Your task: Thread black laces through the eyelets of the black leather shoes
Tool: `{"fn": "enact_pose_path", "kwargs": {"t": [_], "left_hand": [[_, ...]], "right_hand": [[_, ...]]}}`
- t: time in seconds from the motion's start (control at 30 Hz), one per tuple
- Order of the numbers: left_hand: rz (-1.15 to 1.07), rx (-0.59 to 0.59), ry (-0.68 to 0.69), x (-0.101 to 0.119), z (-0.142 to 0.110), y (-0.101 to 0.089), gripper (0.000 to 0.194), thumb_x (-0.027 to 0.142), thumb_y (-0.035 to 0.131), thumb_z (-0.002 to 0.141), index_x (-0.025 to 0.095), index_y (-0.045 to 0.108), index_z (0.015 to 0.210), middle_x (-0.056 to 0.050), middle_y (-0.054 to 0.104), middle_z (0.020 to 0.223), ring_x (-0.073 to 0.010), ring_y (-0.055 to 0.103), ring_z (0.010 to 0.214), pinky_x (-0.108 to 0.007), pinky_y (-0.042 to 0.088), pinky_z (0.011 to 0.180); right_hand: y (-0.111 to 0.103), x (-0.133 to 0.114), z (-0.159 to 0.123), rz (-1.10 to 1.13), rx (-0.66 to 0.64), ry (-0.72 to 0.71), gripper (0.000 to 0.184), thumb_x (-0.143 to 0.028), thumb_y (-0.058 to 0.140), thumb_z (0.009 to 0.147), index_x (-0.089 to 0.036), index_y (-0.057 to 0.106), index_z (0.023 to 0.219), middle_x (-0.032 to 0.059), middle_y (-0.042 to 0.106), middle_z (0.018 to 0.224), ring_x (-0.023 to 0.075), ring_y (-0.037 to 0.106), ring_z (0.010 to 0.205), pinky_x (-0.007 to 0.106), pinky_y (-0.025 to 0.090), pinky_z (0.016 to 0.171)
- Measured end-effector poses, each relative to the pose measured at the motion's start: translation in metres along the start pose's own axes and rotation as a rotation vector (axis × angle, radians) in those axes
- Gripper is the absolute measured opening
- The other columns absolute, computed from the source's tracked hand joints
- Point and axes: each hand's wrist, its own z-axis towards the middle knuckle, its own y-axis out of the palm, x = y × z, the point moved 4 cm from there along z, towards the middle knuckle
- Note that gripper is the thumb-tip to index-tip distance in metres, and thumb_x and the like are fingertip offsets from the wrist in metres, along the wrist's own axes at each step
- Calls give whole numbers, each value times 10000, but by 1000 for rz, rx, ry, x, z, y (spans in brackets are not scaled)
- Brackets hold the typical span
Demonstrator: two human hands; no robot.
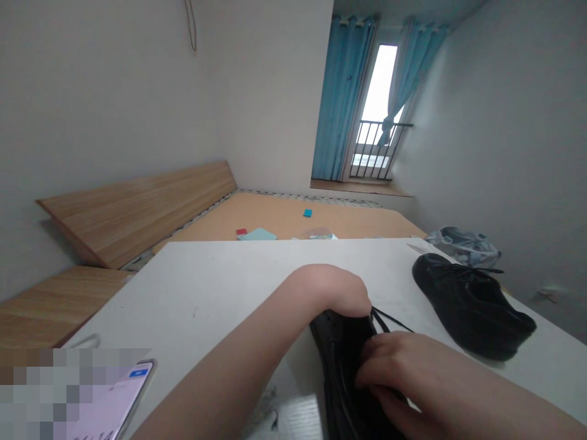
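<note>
Phone (126,388), left hand (332,290), black lace-up shoe (337,360), right hand (394,366), second black lace-up shoe (477,311) on white tabletop (215,281).
Phone lower left, partly pixelated; wooden headboard (151,208) behind. Left hand bent over far end of near shoe, covering it; fingers hidden, can't tell its grip. Near shoe bottom center, between forearms, cut off by frame edge; black lace (389,319) trails right. Right hand's bent fingers touch near shoe, blocking part of it; can't tell if grip is closed on anything. Second shoe well apart at right, overlapping plastic bag (463,241) behind; nothing gripping it.
</note>
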Motion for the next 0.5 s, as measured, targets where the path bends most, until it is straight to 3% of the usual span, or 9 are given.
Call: {"fn": "enact_pose_path", "kwargs": {"t": [0.13, 0.27, 0.5], "left_hand": [[-9, -23, -8, -5, 0, 2, 427, 182, 394, 814, 121, 602, 1182, -112, 610, 1210, -218, 595, 995, -293, 471, 792], [20, -20, -12, -11, 2, 3, 391, 205, 397, 847, 93, 608, 1156, -126, 610, 1202, -217, 592, 985, -286, 460, 774], [56, 24, -21, -20, 1, 0, 405, 345, 377, 907, 112, 599, 1153, -109, 586, 1241, -207, 587, 1005, -262, 442, 758]], "right_hand": [[29, -2, 25, -322, -125, -41, 204, -85, 608, 632, -194, 719, 764, 120, 723, 761, 278, 657, 676, 371, 466, 625], [58, 9, 38, -604, -125, -24, 153, -48, 603, 659, -137, 712, 716, 153, 717, 706, 288, 662, 681, 387, 452, 641], [81, 34, 38, -623, 28, -70, 241, -70, 517, 765, -188, 726, 789, 135, 720, 699, 274, 666, 709, 399, 434, 649]]}}
